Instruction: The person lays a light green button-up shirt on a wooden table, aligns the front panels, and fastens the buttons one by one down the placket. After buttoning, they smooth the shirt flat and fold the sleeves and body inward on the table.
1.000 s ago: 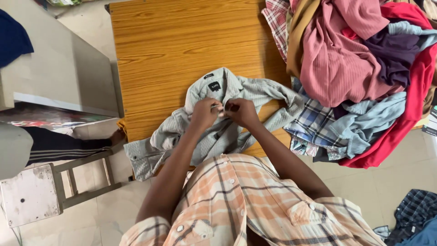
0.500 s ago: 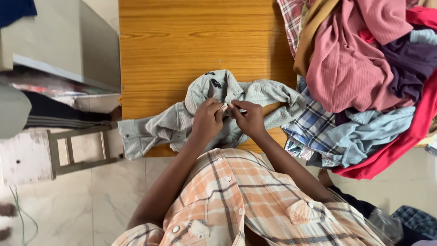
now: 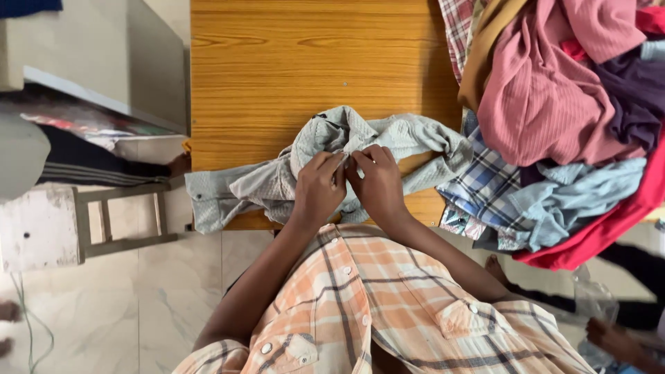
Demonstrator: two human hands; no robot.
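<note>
A pale grey-green shirt lies crumpled on the near edge of a wooden table, one sleeve hanging off the left side. My left hand and my right hand are side by side, both pinching the shirt's front placket near the collar. The fingertips of the two hands almost touch. My orange checked shirt fills the bottom of the head view.
A large heap of clothes in pink, red, purple, blue and checks covers the table's right side. A grey cabinet and a white stool stand at the left. Another person's foot shows by the table's right.
Both hands have stayed together on the shirt's front, with small finger movements. The view has shifted slightly, so the table sits more to the left.
</note>
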